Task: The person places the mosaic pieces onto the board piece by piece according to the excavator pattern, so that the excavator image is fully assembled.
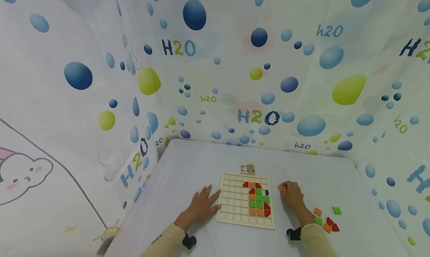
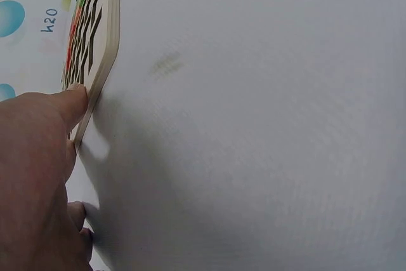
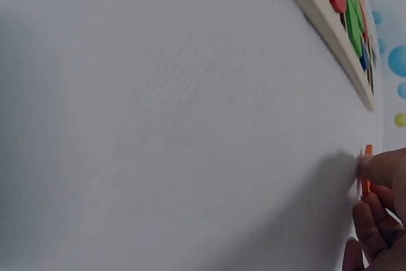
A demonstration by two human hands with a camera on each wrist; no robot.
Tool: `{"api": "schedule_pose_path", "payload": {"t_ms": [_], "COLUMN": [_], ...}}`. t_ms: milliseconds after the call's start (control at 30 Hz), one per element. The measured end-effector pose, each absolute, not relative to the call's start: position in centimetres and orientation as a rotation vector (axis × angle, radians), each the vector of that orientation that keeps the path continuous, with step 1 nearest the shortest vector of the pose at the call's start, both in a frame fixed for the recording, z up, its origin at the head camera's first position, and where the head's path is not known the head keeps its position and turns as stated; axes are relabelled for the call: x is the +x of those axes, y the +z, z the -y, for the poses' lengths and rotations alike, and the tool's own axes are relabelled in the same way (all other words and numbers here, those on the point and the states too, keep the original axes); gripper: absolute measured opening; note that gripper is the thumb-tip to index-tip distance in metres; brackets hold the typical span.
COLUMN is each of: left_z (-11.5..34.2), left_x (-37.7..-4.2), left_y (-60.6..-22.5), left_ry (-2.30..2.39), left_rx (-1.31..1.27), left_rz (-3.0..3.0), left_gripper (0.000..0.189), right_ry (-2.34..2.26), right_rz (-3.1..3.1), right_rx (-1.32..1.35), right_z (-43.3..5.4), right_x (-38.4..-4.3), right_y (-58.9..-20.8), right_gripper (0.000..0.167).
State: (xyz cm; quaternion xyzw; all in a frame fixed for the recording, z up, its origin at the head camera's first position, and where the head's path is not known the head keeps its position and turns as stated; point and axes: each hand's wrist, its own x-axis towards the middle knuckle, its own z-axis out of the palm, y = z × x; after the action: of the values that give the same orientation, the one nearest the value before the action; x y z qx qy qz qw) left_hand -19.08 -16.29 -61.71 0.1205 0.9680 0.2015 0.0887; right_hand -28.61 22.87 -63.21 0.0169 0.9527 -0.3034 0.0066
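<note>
A pale wooden grid board (image 1: 231, 201) lies on the table, its right half partly filled with red, orange, green and blue tiles. My left hand (image 1: 202, 204) is spread flat at the board's left edge; in the left wrist view the thumb (image 2: 75, 103) touches the rim. Right of the board, my right hand (image 1: 293, 196) pinches an orange tile (image 1: 280, 187) between thumb and fingers. The same orange tile (image 3: 367, 169) shows edge-on in the right wrist view, just off the board's corner.
A small pattern card (image 1: 247, 168) lies behind the board. Several loose tiles are scattered right of my right forearm, among them a green tile (image 1: 337, 210) and an orange tile (image 1: 317, 212). Printed curtains (image 1: 228, 111) hang around the white table (image 1: 188, 163).
</note>
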Motion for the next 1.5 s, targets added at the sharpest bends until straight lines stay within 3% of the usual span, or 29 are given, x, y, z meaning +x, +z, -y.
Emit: {"api": "schedule_pose_path", "payload": {"t_ms": [233,800,1500], "left_z": [16.3,16.6,16.6], "left_x": [-18.9,-18.9,-19.7], "left_y": [-62.1,-62.0,-64.1], "left_ry": [0.605,0.625,0.638], "left_rx": [0.353,0.375,0.381], "left_rz": [-2.875,-2.874,-2.936], "left_gripper": [0.066,0.066,0.066], "right_ry": [-0.973,-0.737,-0.731], "right_rz": [-2.951,-3.050,-3.009], "right_rx": [-0.018,-0.748,-0.876], "right_z": [-20.0,-11.1,-10.5], "right_x": [-28.2,-26.3,-25.7], "right_y": [-61.8,-60.6,-59.9], "right_gripper": [0.032,0.017,0.009]}}
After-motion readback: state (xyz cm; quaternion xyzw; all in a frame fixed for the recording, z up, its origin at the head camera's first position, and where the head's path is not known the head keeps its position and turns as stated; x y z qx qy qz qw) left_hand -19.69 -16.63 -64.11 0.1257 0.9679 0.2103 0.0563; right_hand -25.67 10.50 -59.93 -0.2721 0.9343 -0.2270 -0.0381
